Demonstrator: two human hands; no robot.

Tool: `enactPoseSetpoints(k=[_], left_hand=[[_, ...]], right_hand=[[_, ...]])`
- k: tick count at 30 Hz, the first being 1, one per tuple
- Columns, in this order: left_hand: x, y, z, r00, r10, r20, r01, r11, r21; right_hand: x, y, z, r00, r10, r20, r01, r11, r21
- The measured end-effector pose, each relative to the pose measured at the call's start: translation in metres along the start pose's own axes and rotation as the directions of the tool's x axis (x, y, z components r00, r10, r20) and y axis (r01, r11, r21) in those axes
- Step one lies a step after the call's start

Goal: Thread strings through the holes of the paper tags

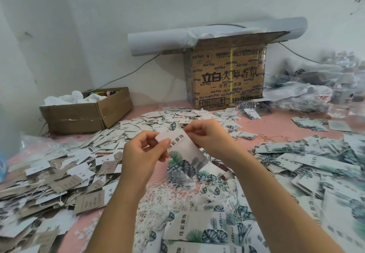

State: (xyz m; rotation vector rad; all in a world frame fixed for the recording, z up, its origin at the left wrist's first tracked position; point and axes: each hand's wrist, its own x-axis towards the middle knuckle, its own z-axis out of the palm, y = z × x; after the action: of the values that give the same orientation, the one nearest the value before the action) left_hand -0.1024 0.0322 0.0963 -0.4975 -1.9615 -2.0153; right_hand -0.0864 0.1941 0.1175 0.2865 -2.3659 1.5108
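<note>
A pink table (276,122) fills the view, and at its back, against the wall, stands a large printed cardboard box (227,75) with a long roll of white paper (158,41) lying across its top. A smaller open cardboard box (87,114) sits at the far left. Heaps of paper tags cover most of the table: brown and white ones (49,183) on the left, leaf-printed ones (316,173) on the right and in front. Between them, near the forearms, lies a tangle of white strings (164,197). Both hands are raised above the middle of the table with one leaf-printed tag (183,148) held between them. The left hand (142,154) pinches the tag's upper left edge between thumb and forefinger; the right hand (209,136) has its fingertips curled together at the tag's upper right edge, and whether they hold a string cannot be told. The tag's long axis runs from upper left to lower right, the plain lettered end towards the left hand and the leaf-printed end pointing down and right, below the right hand.
</note>
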Motion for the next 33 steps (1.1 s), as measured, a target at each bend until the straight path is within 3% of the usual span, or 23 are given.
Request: enactPoseSetpoints(k=[5, 8, 10, 12, 14, 16, 18, 20, 22, 26, 33], left_hand=[[0.004, -0.004, -0.002, 0.997, 0.053, -0.050, -0.055, 0.998, -0.030], [0.003, -0.006, -0.003, 0.999, -0.008, 0.053, 0.010, 1.000, -0.024], [0.001, -0.009, -0.004, 0.984, -0.112, 0.140, 0.108, 0.994, 0.030], [0.000, -0.016, -0.006, 0.971, -0.206, 0.125, 0.185, 0.970, 0.160], [0.000, -0.028, -0.010, 0.963, -0.260, 0.072, 0.209, 0.887, 0.412], [0.000, -0.042, -0.015, 0.945, -0.311, 0.099, 0.180, 0.749, 0.638], [-0.002, -0.053, -0.018, 0.914, -0.380, 0.144, 0.162, 0.665, 0.729], [-0.005, -0.059, -0.019, 0.897, -0.413, 0.155, 0.140, 0.600, 0.788], [-0.007, -0.060, -0.020, 0.900, -0.407, 0.157, 0.102, 0.546, 0.831], [-0.007, -0.056, -0.019, 0.911, -0.381, 0.160, 0.086, 0.552, 0.830], [-0.002, -0.036, -0.011, 0.902, -0.365, 0.230, 0.121, 0.725, 0.678]], right_hand=[[-0.001, -0.004, -0.002, 0.995, 0.017, 0.099, -0.028, 0.993, 0.117], [0.000, -0.002, -0.005, 0.990, 0.049, 0.133, -0.059, 0.995, 0.075], [0.000, -0.003, -0.008, 0.989, 0.078, 0.124, -0.081, 0.997, 0.016], [-0.002, -0.004, -0.016, 0.973, 0.129, 0.194, -0.093, 0.979, -0.184], [-0.005, -0.004, -0.025, 0.898, 0.255, 0.359, -0.073, 0.890, -0.449], [-0.010, -0.002, -0.028, 0.752, 0.437, 0.493, -0.029, 0.770, -0.638], [-0.011, 0.001, -0.025, 0.601, 0.590, 0.539, -0.093, 0.722, -0.686], [-0.009, 0.004, -0.021, 0.545, 0.658, 0.520, -0.198, 0.704, -0.682], [-0.008, 0.007, -0.021, 0.576, 0.658, 0.485, -0.222, 0.697, -0.682], [-0.005, 0.012, -0.026, 0.692, 0.604, 0.396, -0.246, 0.712, -0.657], [-0.002, 0.015, -0.021, 0.872, 0.381, 0.309, -0.194, 0.846, -0.496]])
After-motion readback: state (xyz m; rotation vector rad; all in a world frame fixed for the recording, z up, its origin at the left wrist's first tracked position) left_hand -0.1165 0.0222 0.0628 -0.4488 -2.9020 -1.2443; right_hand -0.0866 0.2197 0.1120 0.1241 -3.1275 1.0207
